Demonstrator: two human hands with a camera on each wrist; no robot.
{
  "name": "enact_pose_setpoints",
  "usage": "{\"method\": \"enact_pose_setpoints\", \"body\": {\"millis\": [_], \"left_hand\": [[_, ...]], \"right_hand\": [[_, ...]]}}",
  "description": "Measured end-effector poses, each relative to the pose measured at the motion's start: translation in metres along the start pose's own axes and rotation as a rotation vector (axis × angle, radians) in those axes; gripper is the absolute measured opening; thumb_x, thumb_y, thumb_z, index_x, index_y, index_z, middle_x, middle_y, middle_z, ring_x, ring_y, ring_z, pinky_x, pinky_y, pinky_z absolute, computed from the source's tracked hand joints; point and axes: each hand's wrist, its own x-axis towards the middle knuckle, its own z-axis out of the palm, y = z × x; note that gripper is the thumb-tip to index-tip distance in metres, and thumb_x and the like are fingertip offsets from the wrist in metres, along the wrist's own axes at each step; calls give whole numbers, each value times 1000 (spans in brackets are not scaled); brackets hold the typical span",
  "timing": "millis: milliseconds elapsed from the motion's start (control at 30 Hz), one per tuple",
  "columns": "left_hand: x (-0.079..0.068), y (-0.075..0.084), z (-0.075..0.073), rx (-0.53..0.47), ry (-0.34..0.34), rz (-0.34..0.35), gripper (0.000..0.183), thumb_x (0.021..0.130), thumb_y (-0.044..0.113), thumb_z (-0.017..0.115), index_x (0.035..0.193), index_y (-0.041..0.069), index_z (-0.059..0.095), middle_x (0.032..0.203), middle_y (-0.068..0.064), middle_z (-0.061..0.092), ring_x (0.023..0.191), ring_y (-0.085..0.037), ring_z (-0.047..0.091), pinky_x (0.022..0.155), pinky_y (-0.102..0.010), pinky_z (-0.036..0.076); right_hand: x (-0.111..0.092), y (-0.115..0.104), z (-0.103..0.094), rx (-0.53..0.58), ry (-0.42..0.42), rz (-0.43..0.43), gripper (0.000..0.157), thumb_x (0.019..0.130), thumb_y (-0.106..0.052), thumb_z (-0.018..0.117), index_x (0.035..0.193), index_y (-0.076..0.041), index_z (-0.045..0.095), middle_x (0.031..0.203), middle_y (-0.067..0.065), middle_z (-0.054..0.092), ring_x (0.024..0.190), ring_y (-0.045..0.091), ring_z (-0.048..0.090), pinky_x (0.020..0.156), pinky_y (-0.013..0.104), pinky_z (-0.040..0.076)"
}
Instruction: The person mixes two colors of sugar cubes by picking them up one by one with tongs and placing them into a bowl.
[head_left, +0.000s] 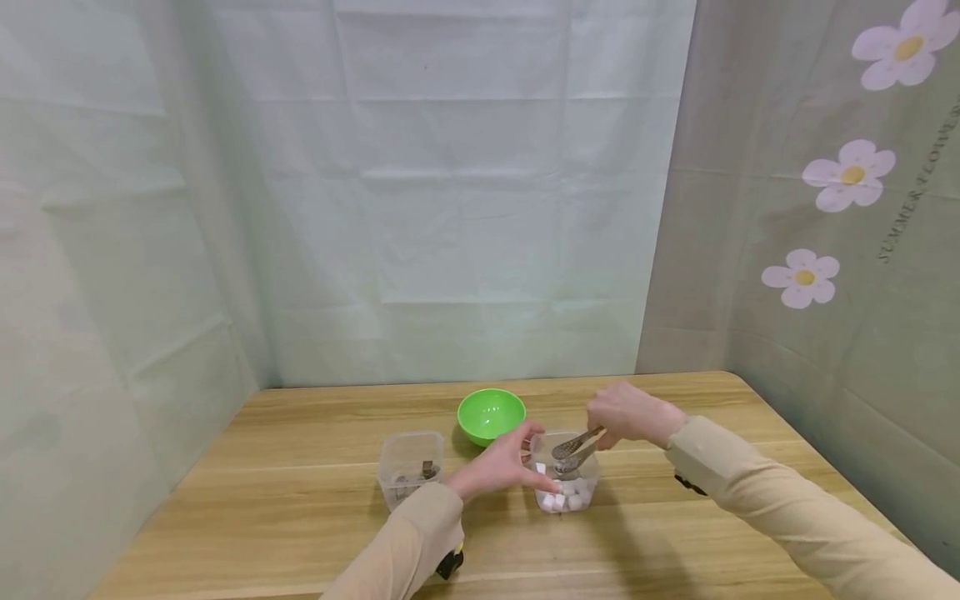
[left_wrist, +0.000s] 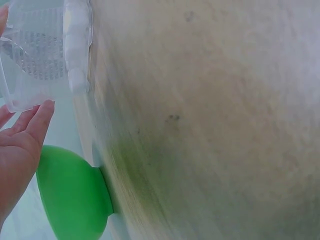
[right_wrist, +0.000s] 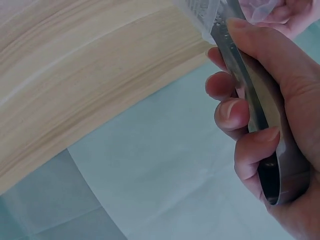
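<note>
My right hand (head_left: 633,414) grips metal tongs (right_wrist: 287,167), fingers and thumb wrapped along the two arms. The tongs' perforated tips point down into a clear plastic container (head_left: 595,482) and stand a little apart. White cubes (head_left: 562,501) cover the bottom of that container. My left hand (head_left: 497,465) holds the container from the left, thumb on the near side and fingers on the far side. In the left wrist view the fingertips (left_wrist: 44,112) touch its wall, and the perforated tongs end (left_wrist: 46,56) shows through the plastic.
A green bowl (head_left: 491,412) stands just behind my left hand. Left of it, a second clear container (head_left: 397,450) holds dark brown cubes (head_left: 428,469), partly hidden by my left wrist. All stand on a wooden table (head_left: 300,500) with pale cloth hanging behind and at the sides.
</note>
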Motion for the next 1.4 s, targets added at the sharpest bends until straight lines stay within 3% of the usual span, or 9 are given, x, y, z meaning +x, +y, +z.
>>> {"method": "enact_pose_setpoints", "body": {"millis": [367, 500, 800, 1067, 1400], "left_hand": [[0, 0, 0, -1, 0, 5, 83, 62, 38, 82, 129, 12, 40, 119, -6, 49, 105, -17, 47, 84, -32, 41], [0, -1, 0, 1, 9, -2, 84, 61, 39, 82, 129, 12, 40, 118, -3, 50, 105, -16, 47, 84, -32, 41], [0, -1, 1, -13, 17, 21, 83, 62, 36, 82, 129, 9, 41, 116, -2, 50, 105, -17, 47, 85, -31, 41], [-1, -1, 0, 2, 21, 23, 83, 62, 38, 82, 129, 11, 41, 119, -2, 49, 106, -16, 46, 86, -33, 40], [0, -5, 2, -47, 10, 17, 86, 61, 36, 83, 130, 9, 40, 117, 1, 49, 105, -15, 47, 86, -32, 40]], "right_hand": [[-13, 9, -3, 140, 56, -27, 17, 70, -24, 77, 61, -17, 63, 56, -15, 45, 50, 3, 35, 45, 21, 35], [-20, 14, -6, 262, 65, -11, 18, 72, -20, 76, 61, -19, 61, 54, -15, 41, 47, 2, 32, 42, 20, 31], [-33, 22, -14, 508, 3, 40, 16, 80, -18, 69, 67, -21, 61, 49, -14, 39, 35, -1, 33, 34, 19, 34], [-43, 31, -25, 528, 48, 28, 5, 81, -21, 68, 78, -18, 68, 52, -16, 48, 31, -1, 36, 31, 19, 35], [-39, 44, -31, 552, 69, 124, 19, 83, -22, 66, 96, -9, 71, 63, -14, 59, 32, 4, 37, 38, 24, 41]]}}
